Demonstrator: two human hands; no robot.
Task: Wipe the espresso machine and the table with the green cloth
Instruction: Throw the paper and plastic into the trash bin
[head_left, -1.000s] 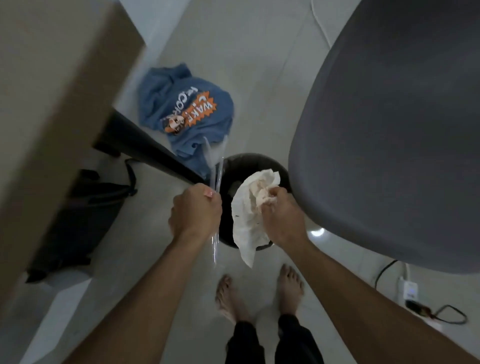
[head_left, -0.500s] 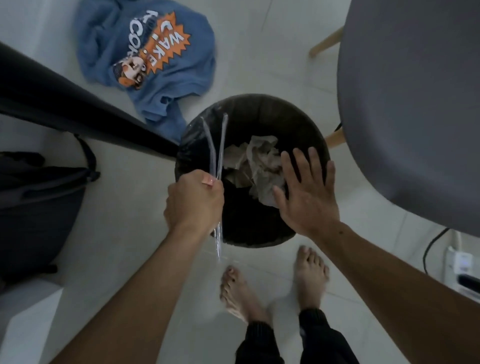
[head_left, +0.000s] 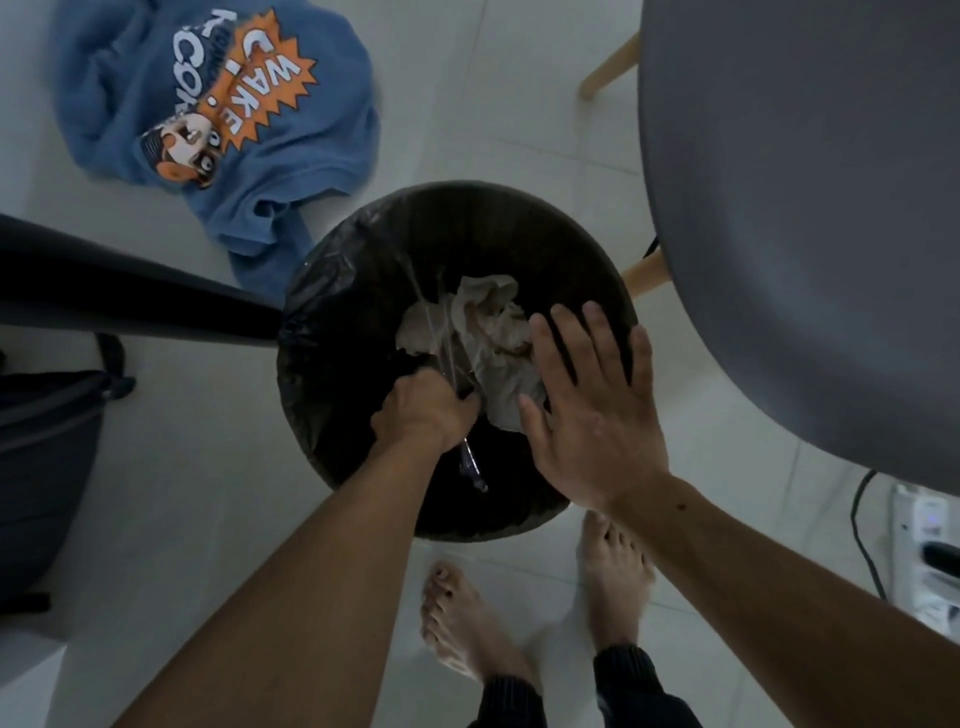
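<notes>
One broad grey rounded surface (head_left: 805, 208) on pale wooden legs fills the right side; whether it is a seat or the tabletop cannot be told. Below and left of it stands a round bin (head_left: 332, 291) lined with a black bag, and a blue sweatshirt (head_left: 130, 104) lies crumpled on the floor just beyond it.

Over the bin's mouth the right hand (head_left: 587, 410) hovers flat, its fingers (head_left: 571, 338) straight and spread, holding nothing. The left hand (head_left: 426, 410) is down inside the rim, curled tight round some clear plastic strips (head_left: 441, 338) that stick out above and below the fist. Crumpled paper (head_left: 488, 322) lies in the bin under both hands.

The step looks like clearing rubbish ahead of the wiping. To do it well, the strips should be let go low and near the middle, so their long ends do not catch on the liner's edge and spring back out; the free hand can stay above, ready to press them down.

Neither the green cloth nor the espresso machine shows here, so the cloth's place and look cannot be told.
</notes>
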